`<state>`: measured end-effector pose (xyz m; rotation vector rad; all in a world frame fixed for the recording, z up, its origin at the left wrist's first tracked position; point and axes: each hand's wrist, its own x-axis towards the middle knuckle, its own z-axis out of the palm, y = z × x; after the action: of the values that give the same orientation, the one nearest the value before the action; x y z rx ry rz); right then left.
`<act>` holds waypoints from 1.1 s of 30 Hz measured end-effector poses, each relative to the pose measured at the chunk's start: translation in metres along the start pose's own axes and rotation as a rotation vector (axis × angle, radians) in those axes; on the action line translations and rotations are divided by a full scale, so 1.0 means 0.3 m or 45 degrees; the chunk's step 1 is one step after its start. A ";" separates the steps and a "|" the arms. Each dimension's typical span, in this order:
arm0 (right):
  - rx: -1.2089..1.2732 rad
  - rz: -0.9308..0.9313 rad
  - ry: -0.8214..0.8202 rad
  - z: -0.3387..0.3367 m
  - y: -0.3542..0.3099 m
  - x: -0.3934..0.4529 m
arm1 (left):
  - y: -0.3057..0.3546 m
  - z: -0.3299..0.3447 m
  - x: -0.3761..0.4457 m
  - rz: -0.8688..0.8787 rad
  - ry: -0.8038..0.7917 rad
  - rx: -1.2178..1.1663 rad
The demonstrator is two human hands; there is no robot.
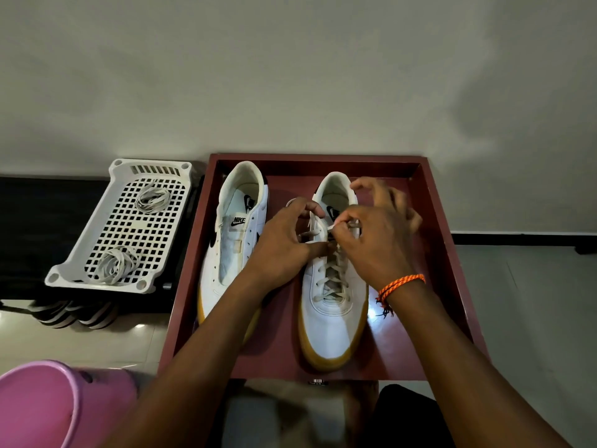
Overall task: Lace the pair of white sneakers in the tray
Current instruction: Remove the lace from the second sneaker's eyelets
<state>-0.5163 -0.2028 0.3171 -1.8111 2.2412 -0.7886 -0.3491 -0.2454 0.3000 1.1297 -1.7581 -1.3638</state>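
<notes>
Inside tray [452, 263]: two sneakers [334, 331]; basket [80, 258] holds laces [116, 263].

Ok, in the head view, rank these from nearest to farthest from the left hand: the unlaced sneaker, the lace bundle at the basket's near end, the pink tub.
From the left hand, which holds the lace on the right-hand sneaker:
1. Unlaced sneaker: just to its left in the red tray, under the forearm.
2. Lace bundle: farther left, at the near end of the white basket.
3. Pink tub: bottom-left corner, well below and left.
</notes>
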 end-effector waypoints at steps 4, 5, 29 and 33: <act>0.034 0.039 0.081 0.004 -0.006 -0.005 | -0.008 0.002 0.001 -0.016 0.010 0.002; 0.055 0.012 0.062 0.014 -0.009 -0.010 | -0.008 0.001 0.000 -0.019 0.012 -0.004; 0.176 -0.053 0.074 0.001 0.016 0.006 | -0.015 0.009 -0.006 0.013 0.079 0.059; 0.264 0.004 0.108 -0.011 0.037 0.014 | -0.023 0.007 -0.001 0.007 0.088 0.099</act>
<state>-0.5284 -0.2042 0.3155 -1.7081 2.1197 -1.0723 -0.3491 -0.2450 0.2929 1.1989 -1.7764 -1.2476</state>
